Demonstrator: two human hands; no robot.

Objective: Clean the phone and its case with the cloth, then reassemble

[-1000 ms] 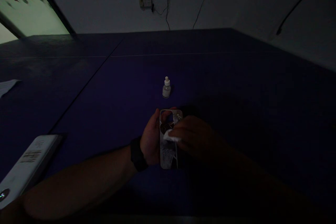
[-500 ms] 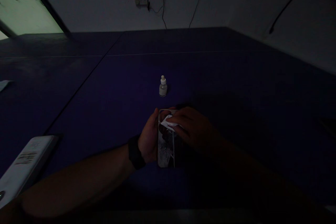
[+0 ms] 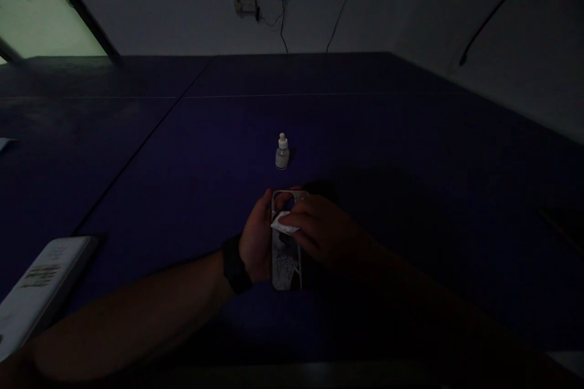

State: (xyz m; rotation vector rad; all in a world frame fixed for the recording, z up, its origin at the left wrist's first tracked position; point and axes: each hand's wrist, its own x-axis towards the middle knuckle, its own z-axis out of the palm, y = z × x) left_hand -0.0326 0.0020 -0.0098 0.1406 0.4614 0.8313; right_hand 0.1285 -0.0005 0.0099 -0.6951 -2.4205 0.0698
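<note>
Left hand, a black watch at its wrist, is closed around the left edge of a rectangular grey-and-black patterned phone case over the dark purple surface. Right hand, close by, pinches a folded white tissue on the case's upper half. Beyond stands a small clear dropper bottle with a white collar.
</note>
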